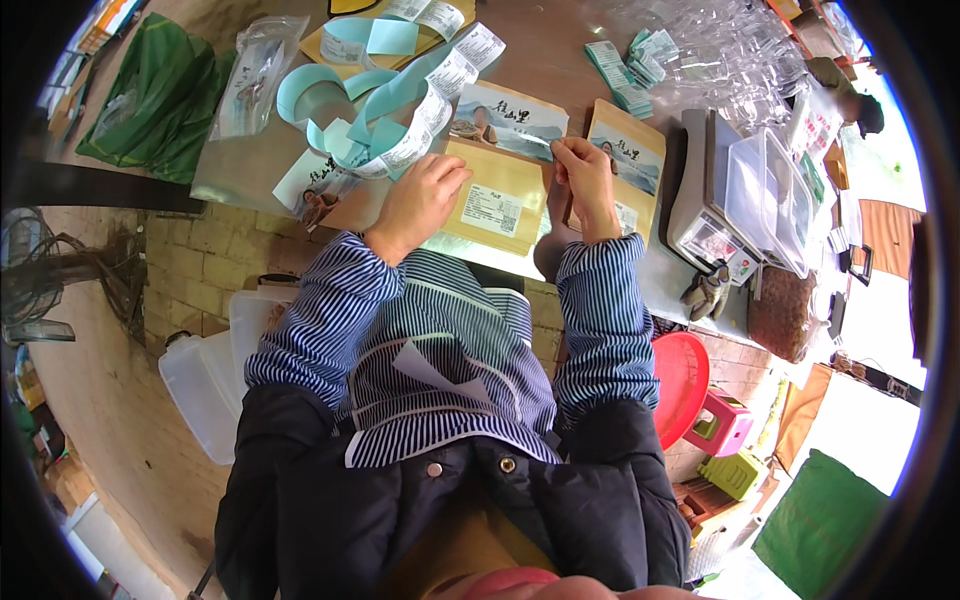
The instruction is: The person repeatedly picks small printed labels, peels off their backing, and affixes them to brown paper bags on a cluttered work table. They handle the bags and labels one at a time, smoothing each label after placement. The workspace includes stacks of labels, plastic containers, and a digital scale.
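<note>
A kraft paper bag lies in front of me with a white printed label on its lower part. Across its top is a printed card with a mountain picture. My right hand pinches the card's right end between thumb and fingertips. My left hand rests at the bag's left edge, fingers bent; whether it grips anything cannot be told. Beyond it a long curled strip of labels on blue-green backing lies in loops. Another kraft bag with a similar card is to the right, and a loose card to the left.
Small label stacks and many clear plastic containers lie at the back. A scale bearing a clear plastic box stands right. A green bag and a clear plastic pouch lie left. Another person is at the upper right.
</note>
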Tool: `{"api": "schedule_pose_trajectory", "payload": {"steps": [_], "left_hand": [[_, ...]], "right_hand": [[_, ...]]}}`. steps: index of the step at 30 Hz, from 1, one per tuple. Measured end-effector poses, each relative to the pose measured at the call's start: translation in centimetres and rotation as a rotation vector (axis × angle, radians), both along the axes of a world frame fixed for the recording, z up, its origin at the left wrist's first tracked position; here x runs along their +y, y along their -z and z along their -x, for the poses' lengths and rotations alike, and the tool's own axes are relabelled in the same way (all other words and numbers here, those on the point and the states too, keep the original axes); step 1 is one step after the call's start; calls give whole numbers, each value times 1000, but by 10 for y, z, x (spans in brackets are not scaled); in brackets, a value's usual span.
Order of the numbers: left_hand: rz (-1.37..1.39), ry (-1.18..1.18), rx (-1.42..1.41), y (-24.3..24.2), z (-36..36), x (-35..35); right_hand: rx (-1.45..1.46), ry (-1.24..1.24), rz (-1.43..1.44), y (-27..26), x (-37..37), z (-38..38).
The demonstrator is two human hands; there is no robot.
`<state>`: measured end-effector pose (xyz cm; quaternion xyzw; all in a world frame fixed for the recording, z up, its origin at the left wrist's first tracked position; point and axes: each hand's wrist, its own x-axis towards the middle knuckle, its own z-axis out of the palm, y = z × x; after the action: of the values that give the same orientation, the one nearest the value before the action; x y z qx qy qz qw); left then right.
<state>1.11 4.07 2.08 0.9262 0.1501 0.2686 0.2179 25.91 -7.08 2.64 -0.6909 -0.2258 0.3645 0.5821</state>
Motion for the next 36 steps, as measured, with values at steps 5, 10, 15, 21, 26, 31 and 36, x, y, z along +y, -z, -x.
{"api": "schedule_pose_trajectory", "payload": {"steps": [5, 10, 15, 21, 26, 31, 36], "left_hand": [[13, -51, -9, 8, 3, -5], [20, -57, 11, 6, 3, -5], [11, -79, 35, 3, 3, -6], [-13, -85, 39, 3, 2, -6], [-46, -101, 70, 4, 3, -7], [-71, -104, 94, 5, 3, -7], [-71, -108, 93, 5, 2, -7]], "right_hand": [[5, 53, 39, 8, 0, 4], [34, 73, 54, 10, -4, 5], [115, 91, 21, 9, -8, 9], [140, 70, -9, 18, -12, 7], [117, 78, 23, 9, -9, 11], [107, 80, -1, 14, -10, 10], [68, 75, 10, 10, -10, 13]]}}
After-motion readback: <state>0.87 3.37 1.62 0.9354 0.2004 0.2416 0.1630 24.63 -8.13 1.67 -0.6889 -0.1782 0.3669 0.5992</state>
